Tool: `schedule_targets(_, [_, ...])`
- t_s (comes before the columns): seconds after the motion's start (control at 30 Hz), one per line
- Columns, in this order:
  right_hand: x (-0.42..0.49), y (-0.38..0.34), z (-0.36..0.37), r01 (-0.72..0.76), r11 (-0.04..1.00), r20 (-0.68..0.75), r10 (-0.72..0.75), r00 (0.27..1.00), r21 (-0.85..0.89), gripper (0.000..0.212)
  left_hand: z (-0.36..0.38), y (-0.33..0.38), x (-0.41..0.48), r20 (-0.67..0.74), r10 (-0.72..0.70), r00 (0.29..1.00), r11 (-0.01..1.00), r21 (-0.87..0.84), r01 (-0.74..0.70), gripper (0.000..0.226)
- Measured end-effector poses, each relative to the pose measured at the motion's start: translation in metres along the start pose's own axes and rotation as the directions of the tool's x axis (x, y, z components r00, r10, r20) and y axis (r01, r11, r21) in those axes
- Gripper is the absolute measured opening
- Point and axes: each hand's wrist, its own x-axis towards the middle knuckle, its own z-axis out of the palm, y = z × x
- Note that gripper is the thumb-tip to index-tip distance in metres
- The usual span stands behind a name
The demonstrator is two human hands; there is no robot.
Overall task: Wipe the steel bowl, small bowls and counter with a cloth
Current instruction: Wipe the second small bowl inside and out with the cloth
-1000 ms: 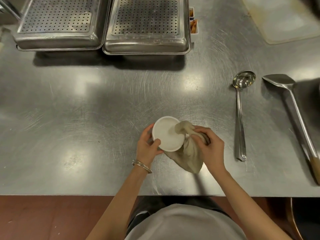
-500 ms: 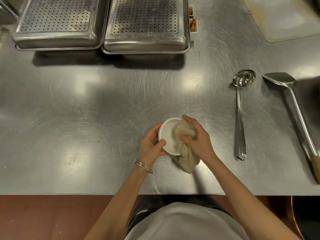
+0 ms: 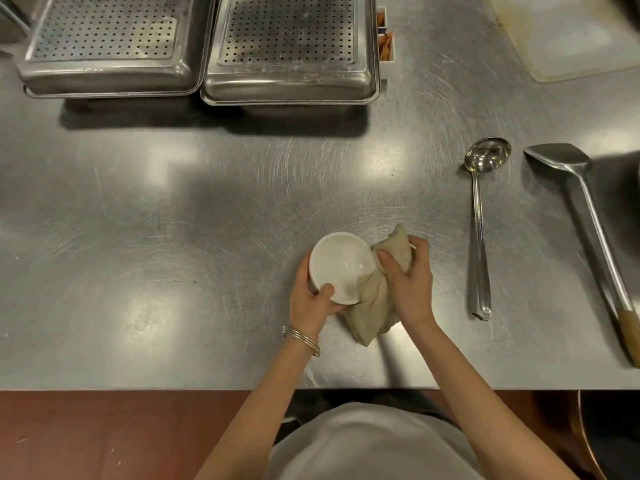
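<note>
A small white bowl is held a little above the steel counter, its opening facing up. My left hand grips its near rim, thumb inside the edge. My right hand grips a bunched beige cloth pressed against the bowl's right outer side. The cloth hangs down under the bowl to the counter. No steel bowl is in view.
Two perforated steel trays stand at the back left. A steel ladle and a long spatula with a wooden handle lie to the right. A white cutting board sits at the back right. The counter's front edge borders red floor.
My right hand has drawn the cloth out of the bowl's inside to its right outer side. The bowl's inside is uncovered now. My left hand keeps its grip on the rim.
</note>
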Motion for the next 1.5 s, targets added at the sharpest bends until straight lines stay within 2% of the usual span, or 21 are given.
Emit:
schedule_targets(0.07, [0.002,-0.005,-0.009,0.107,0.994,0.048,-0.107,0.993,0.007,0.028,-0.008,0.005,0.003,0.006,-0.031,0.999,0.999,-0.011,0.031,0.063])
schedule_targets(0.13, [0.005,-0.008,-0.011,0.183,0.980,0.268,-0.158,0.950,-0.072,0.032,-0.011,0.010,0.002,0.053,-0.031,0.998,1.000,0.002,0.031,0.062])
schedule_targets(0.17, [0.009,-0.005,-0.009,0.242,0.954,0.400,-0.154,0.903,-0.179,0.036,-0.011,0.012,0.001,0.085,-0.024,0.996,0.999,0.025,0.022,0.062])
schedule_targets(0.23, [0.015,0.002,-0.006,0.350,0.863,0.588,-0.079,0.805,-0.364,0.050,-0.010,0.015,0.001,0.150,0.009,0.989,0.994,0.108,-0.025,0.064])
schedule_targets(0.27, [0.017,0.003,-0.006,0.351,0.851,0.638,-0.025,0.770,-0.390,0.056,-0.010,0.016,0.002,0.176,0.022,0.984,0.988,0.146,-0.049,0.065])
schedule_targets(0.33, [0.017,0.001,-0.009,0.270,0.899,0.676,0.039,0.736,-0.345,0.058,-0.011,0.020,0.003,0.208,0.032,0.978,0.982,0.178,-0.070,0.064])
schedule_targets(0.4, [0.014,-0.004,-0.015,0.195,0.954,0.670,0.008,0.743,-0.228,0.045,-0.014,0.027,0.006,0.245,0.030,0.969,0.981,0.178,-0.075,0.057])
schedule_targets(0.47, [0.012,-0.007,-0.015,0.149,0.981,0.600,-0.043,0.799,-0.128,0.042,-0.015,0.033,0.009,0.280,0.024,0.960,0.982,0.176,-0.076,0.051])
schedule_targets(0.5, [0.012,-0.007,-0.015,0.122,0.985,0.567,-0.033,0.823,-0.120,0.048,-0.015,0.036,0.010,0.301,0.025,0.953,0.980,0.179,-0.082,0.048])
schedule_targets(0.6, [0.012,-0.006,-0.009,0.055,0.971,0.509,0.073,0.857,-0.232,0.088,-0.011,0.040,0.013,0.370,0.031,0.928,0.971,0.210,-0.116,0.043])
schedule_targets(0.63, [0.012,-0.002,-0.008,0.015,0.966,0.471,0.113,0.875,-0.259,0.093,-0.008,0.039,0.014,0.381,0.029,0.924,0.969,0.217,-0.120,0.042])
schedule_targets(0.73, [0.012,0.007,-0.007,-0.055,0.964,0.349,0.147,0.925,-0.261,0.081,-0.001,0.032,0.016,0.341,0.070,0.937,0.974,0.180,-0.139,0.042])
schedule_targets(0.83, [0.007,0.008,-0.003,-0.106,0.976,0.265,0.154,0.952,-0.188,0.064,0.010,0.013,0.008,0.265,0.191,0.945,0.965,0.128,-0.231,0.058])
schedule_targets(0.93, [0.000,0.004,0.001,-0.102,0.983,0.323,0.148,0.935,-0.155,0.077,0.017,-0.005,0.003,0.147,0.327,0.934,0.926,0.147,-0.347,0.050])
schedule_targets(1.0, [-0.004,0.003,0.002,-0.062,0.980,0.387,0.133,0.913,-0.191,0.090,0.014,-0.010,0.005,0.110,0.357,0.928,0.911,0.181,-0.372,0.044])
schedule_targets(1.13, [-0.006,0.005,0.000,0.027,0.942,0.407,0.118,0.906,-0.334,0.082,0.008,-0.016,0.010,0.181,0.385,0.905,0.874,0.242,-0.421,0.045])
schedule_targets(1.27, [0.003,0.001,0.000,0.062,0.884,0.448,0.173,0.877,-0.464,0.078,0.003,-0.017,0.015,0.214,0.345,0.914,0.876,0.277,-0.396,0.056])
schedule_targets(1.43, [0.015,-0.004,-0.005,0.118,0.860,0.487,0.163,0.858,-0.496,0.070,-0.007,0.007,0.034,0.446,0.285,0.848,0.828,0.332,-0.452,0.057])
schedule_targets(1.5, [0.016,-0.003,-0.005,0.099,0.878,0.465,0.150,0.872,-0.469,0.065,-0.010,0.011,0.037,0.440,0.264,0.858,0.865,0.287,-0.413,0.051])
